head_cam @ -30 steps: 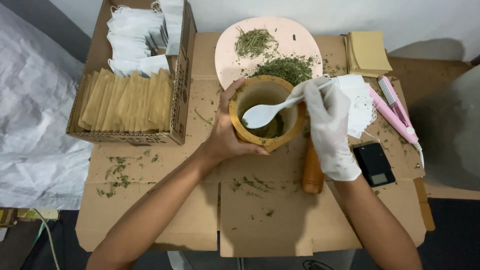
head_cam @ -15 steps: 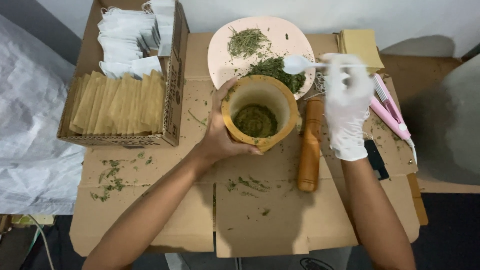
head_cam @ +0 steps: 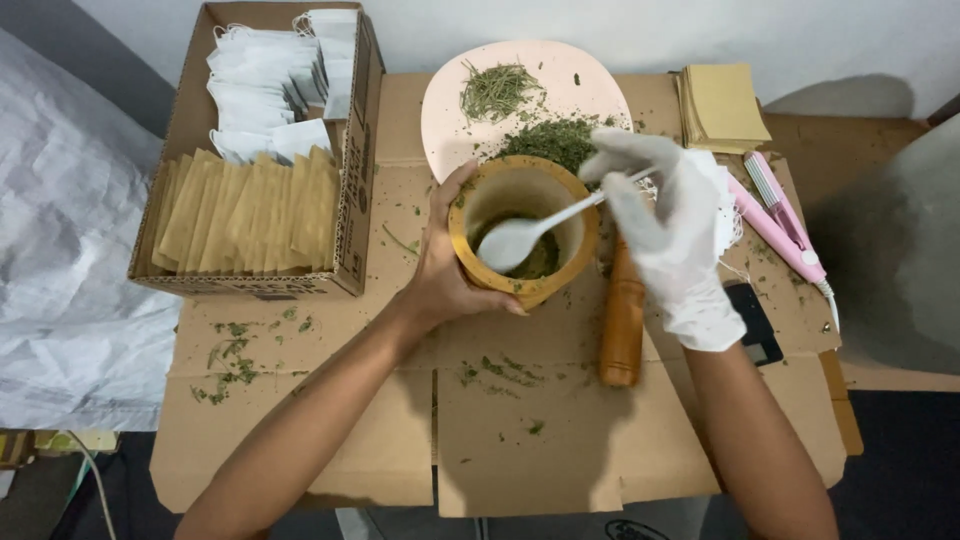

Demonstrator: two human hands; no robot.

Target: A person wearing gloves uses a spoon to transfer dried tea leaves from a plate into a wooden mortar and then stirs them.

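Two hands work at a round wooden bowl [head_cam: 524, 232] that stands near the middle of a flattened cardboard sheet [head_cam: 520, 440] used as a table top. Its thick yellow-brown wall is smooth, and crushed green herb lies at the bottom. The bare left hand [head_cam: 447, 275] is curled around the bowl's near left side, thumb up at the rim, fingers closed under the front. The right hand [head_cam: 672, 232], in a thin white glove, pinches the handle of a white plastic spoon [head_cam: 540, 232] whose scoop sits inside the bowl, over the herb.

Just right of the bowl, a turned wooden pestle [head_cam: 623, 320] lies lengthwise on the cardboard, partly under the gloved wrist. Behind the bowl, touching its far rim in this view, is a pale pink plate [head_cam: 560, 85] with a pile of dried herb and a loose tuft of stalks. To the right lie a stack of tan paper squares [head_cam: 722, 102], a pink clamp-like tool [head_cam: 785, 222] and a small black flat device [head_cam: 752, 322], half hidden by the glove. Well to the left, an open cardboard box [head_cam: 352, 210] holds upright tan envelopes and white filter bags. Green crumbs [head_cam: 232, 350] are scattered over the matte cardboard.
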